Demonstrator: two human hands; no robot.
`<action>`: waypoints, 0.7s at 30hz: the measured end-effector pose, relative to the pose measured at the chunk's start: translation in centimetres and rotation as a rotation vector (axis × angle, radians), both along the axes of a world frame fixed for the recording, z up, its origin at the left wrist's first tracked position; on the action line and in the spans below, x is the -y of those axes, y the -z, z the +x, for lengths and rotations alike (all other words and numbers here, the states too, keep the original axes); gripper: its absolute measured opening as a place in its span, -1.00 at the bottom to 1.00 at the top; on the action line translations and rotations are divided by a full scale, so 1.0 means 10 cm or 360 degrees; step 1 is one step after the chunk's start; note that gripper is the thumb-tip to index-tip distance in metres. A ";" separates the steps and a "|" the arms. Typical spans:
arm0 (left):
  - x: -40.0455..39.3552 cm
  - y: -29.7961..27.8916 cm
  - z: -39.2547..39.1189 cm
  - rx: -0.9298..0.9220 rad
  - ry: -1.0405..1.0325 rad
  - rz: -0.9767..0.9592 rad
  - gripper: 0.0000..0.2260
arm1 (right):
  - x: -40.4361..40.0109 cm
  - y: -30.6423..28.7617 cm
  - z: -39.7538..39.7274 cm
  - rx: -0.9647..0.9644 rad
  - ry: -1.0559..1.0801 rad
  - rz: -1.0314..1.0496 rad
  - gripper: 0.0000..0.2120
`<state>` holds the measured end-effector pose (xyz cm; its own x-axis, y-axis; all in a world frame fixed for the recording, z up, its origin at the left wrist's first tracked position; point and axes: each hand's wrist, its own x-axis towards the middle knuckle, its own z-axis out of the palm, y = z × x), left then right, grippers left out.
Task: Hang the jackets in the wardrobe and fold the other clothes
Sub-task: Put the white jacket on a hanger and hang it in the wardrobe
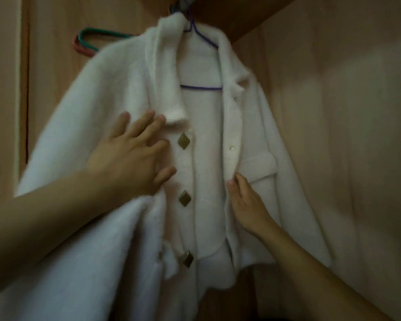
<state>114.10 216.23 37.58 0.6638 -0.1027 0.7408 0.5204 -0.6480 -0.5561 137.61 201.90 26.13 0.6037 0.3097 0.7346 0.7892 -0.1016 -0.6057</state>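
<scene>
One white fleece jacket [208, 181], hung inside the wardrobe [333, 112] on a purple wire hanger [200, 87]; front open, collar turned up, three brass diamond-shaped buttons [183, 141] down one edge and small white snaps on the other.

Two hands on the garment. Left hand [134, 156]: fingers spread and straight, palm pressed flat on the chest panel beside the top button, holding nothing. Right hand [245, 202]: fingers extended along the opposite front edge, fingertips touching the placket just below the pocket flap; whether the thumb pinches the fabric cannot be told.

One further item: spare hangers [86, 44], green and red, partly hidden behind the jacket's shoulder.

Condition: the jacket sits unevenly. The shoulder on the left-hand side is bunched and rides high and forward, with a sleeve or loose panel draped low across the left forearm. The hanger hook goes out of view at the top edge, so its seat on the rail cannot be confirmed.

Risks, as judged:
- Downward or sideways pressure from either hand could slide the fleece off the thin wire shoulder; the material looks bulky and the hanger narrow.
- A tug on the draped portion could tilt the hanger and unseat the hook.
- Smoothing toward the spare hangers could snag or tangle them.
- The front, left open, may let the garment slump to one side.
</scene>
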 end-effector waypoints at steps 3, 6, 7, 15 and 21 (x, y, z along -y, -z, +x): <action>0.10 -0.01 -0.04 0.0025 0.0111 -0.0057 -0.28 | 0.21 0.03 -0.23 0.0037 0.0060 -0.0034 -0.34; 0.22 0.03 -0.10 0.0020 0.0257 -0.0106 -0.30 | 0.40 0.04 -0.50 0.0064 0.0144 -0.0070 -0.29; 0.25 0.06 -0.13 0.0007 0.0319 -0.0110 -0.30 | 0.46 0.05 -0.61 0.0070 0.0190 -0.0088 -0.28; 0.20 0.60 -0.28 -0.0367 0.0281 0.0200 -0.33 | 0.88 0.17 -1.77 0.0132 0.0542 -0.0268 -0.33; 0.03 1.03 -0.45 -0.0364 0.0542 -0.0087 -0.31 | 0.97 0.40 -2.63 0.0037 0.0715 -0.0347 -0.28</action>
<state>109.56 215.88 27.25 0.7468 -0.3097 0.5885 0.1378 -0.7936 -0.5926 111.28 192.21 22.17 0.6967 0.1704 0.6968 0.6515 -0.5569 -0.5152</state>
